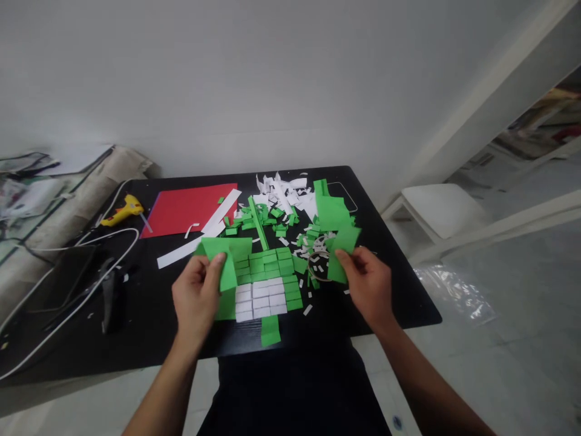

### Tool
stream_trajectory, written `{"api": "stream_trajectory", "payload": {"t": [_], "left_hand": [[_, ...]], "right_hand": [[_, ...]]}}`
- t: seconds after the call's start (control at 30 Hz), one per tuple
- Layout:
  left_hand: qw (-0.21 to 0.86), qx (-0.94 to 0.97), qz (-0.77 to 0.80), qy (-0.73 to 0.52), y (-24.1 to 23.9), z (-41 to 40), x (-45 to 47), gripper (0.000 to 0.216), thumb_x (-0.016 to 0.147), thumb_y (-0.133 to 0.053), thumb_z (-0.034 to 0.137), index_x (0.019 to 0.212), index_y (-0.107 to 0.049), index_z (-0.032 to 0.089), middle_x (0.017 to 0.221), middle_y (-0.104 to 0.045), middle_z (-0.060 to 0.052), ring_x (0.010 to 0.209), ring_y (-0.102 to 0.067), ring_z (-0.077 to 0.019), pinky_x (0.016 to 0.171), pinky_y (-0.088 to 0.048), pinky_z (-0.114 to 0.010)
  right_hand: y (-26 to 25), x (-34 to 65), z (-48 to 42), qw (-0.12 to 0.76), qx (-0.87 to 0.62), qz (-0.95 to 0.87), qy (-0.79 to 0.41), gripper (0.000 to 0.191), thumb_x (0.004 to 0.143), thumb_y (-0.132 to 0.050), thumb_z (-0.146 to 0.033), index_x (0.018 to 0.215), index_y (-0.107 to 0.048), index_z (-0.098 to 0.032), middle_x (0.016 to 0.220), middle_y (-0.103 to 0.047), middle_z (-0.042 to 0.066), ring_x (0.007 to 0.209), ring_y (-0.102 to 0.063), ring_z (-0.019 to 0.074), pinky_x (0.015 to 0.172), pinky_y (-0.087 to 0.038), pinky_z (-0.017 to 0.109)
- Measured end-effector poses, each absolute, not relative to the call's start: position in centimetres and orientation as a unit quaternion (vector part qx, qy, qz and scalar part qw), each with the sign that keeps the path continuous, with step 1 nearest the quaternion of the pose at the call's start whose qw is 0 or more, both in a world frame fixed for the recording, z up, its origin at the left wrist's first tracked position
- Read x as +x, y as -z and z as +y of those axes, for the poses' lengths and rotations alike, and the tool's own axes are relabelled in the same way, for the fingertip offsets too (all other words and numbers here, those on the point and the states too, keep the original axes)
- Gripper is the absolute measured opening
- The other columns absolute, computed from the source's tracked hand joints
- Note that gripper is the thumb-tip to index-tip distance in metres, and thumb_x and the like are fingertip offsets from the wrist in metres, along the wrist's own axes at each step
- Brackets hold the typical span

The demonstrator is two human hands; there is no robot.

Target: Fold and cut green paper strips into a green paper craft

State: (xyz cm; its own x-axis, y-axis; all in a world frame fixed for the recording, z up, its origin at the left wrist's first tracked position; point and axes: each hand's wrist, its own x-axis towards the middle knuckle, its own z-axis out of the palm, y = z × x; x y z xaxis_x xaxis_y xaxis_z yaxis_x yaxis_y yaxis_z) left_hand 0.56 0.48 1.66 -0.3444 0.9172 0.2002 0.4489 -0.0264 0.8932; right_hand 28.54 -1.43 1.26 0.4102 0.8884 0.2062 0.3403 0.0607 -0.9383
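Observation:
My left hand [197,297] is closed on a folded green paper piece [226,254], thumb on top, held just above the black table [149,315]. My right hand [367,284] pinches another green paper piece [342,251] at its lower edge. Between the hands lies a panel of small green and white paper rectangles [265,284] set in rows, with a green tab [270,330] sticking out toward me. A small ring [313,266] lies by my right hand among the scraps.
Green and white paper scraps [281,212] litter the table's far middle. A red sheet [188,209] and white strips [204,236] lie at the back left. A yellow glue gun [122,211], white cables [68,290] and a black tool [109,290] sit left. A white chair [440,209] stands right.

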Motion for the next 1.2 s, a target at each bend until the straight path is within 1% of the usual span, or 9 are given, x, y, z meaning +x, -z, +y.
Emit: {"api": "stream_trajectory", "payload": {"t": [0.27,0.37,0.43,0.5,0.57,0.73,0.83,0.93,1.2], "left_hand": [[0.128,0.627,0.706,-0.303,-0.8,4.8,-3.5,0.039,0.099,-0.045,0.049,0.073,-0.054,0.022,0.058,-0.053,0.001,0.058,-0.054,-0.0183,0.058,-0.037,-0.028],[0.138,0.625,0.735,-0.222,0.1,5.2,-4.8,0.038,0.093,-0.053,0.052,0.104,-0.066,0.018,0.078,-0.070,-0.006,0.073,-0.066,-0.0263,0.066,-0.045,-0.033],[0.122,0.611,0.750,-0.220,0.2,4.9,-5.3,0.057,0.090,-0.056,0.052,0.130,-0.060,0.013,0.099,-0.075,-0.012,0.084,-0.070,-0.0299,0.072,-0.049,-0.036],[0.105,0.601,0.751,-0.253,-0.2,4.0,-5.0,0.066,0.089,-0.057,0.054,0.139,-0.056,0.011,0.109,-0.074,-0.014,0.086,-0.069,-0.0292,0.075,-0.051,-0.038],[0.140,0.604,0.722,-0.308,-0.7,2.9,-3.9,0.061,0.089,-0.059,0.056,0.133,-0.061,0.014,0.108,-0.074,-0.012,0.082,-0.067,-0.0259,0.074,-0.052,-0.037],[0.405,0.615,0.553,-0.389,-1.1,-0.2,0.8,0.034,0.092,-0.065,0.051,0.106,-0.073,0.021,0.097,-0.074,-0.006,0.091,-0.068,-0.0227,0.082,-0.053,-0.033],[0.506,0.556,0.508,-0.419,-0.6,-1.4,2.8,0.031,0.090,-0.069,0.052,0.092,-0.069,0.021,0.075,-0.064,-0.001,0.070,-0.060,-0.0172,0.064,-0.048,-0.027],[0.534,0.510,0.502,-0.451,-0.2,-1.8,3.4,0.032,0.087,-0.073,0.051,0.082,-0.063,0.021,0.066,-0.054,0.003,0.060,-0.050,-0.0132,0.056,-0.042,-0.024],[0.556,0.540,0.501,-0.384,0.1,-2.5,3.0,0.034,0.086,-0.073,0.051,0.082,-0.066,0.018,0.063,-0.051,0.004,0.059,-0.049,-0.0124,0.057,-0.041,-0.024]], "right_hand": [[-1.3,28.4,-1.4,0.550,-0.593,-0.470,-0.353,0.039,0.090,-0.072,-0.054,0.074,-0.063,-0.020,0.074,-0.065,0.002,0.072,-0.062,0.0187,0.064,-0.051,0.029],[-1.1,27.5,-1.6,0.541,-0.569,-0.457,-0.418,0.034,0.088,-0.075,-0.053,0.079,-0.069,-0.020,0.080,-0.071,0.004,0.082,-0.068,0.0231,0.075,-0.057,0.034],[-1.0,27.2,-1.7,0.534,-0.555,-0.453,-0.449,0.029,0.087,-0.076,-0.049,0.086,-0.074,-0.020,0.088,-0.075,0.005,0.088,-0.071,0.0251,0.084,-0.059,0.039],[-0.9,26.8,-1.7,0.530,-0.537,-0.453,-0.475,0.026,0.086,-0.078,-0.046,0.093,-0.077,-0.021,0.095,-0.077,0.006,0.095,-0.072,0.0269,0.092,-0.059,0.043],[-0.9,26.2,-1.8,0.525,-0.509,-0.453,-0.510,0.025,0.084,-0.080,-0.043,0.097,-0.078,-0.022,0.098,-0.078,0.006,0.099,-0.073,0.0274,0.095,-0.059,0.043],[-1.0,23.6,-2.4,0.441,-0.457,-0.488,-0.598,0.020,0.083,-0.080,-0.039,0.089,-0.075,-0.021,0.091,-0.076,0.004,0.090,-0.072,0.0244,0.087,-0.060,0.040],[-0.6,22.3,-2.8,0.407,-0.442,-0.511,-0.615,0.020,0.081,-0.081,-0.036,0.092,-0.074,-0.020,0.088,-0.075,0.003,0.088,-0.071,0.0236,0.082,-0.059,0.037],[-0.1,21.8,-3.0,0.385,-0.436,-0.536,-0.611,0.019,0.082,-0.081,-0.033,0.092,-0.072,-0.020,0.086,-0.075,0.002,0.085,-0.071,0.0219,0.079,-0.057,0.035],[-0.2,22.3,-2.7,0.425,-0.474,-0.490,-0.595,0.031,0.078,-0.085,-0.043,0.095,-0.072,-0.020,0.089,-0.074,0.003,0.087,-0.071,0.0211,0.078,-0.060,0.033]]}}
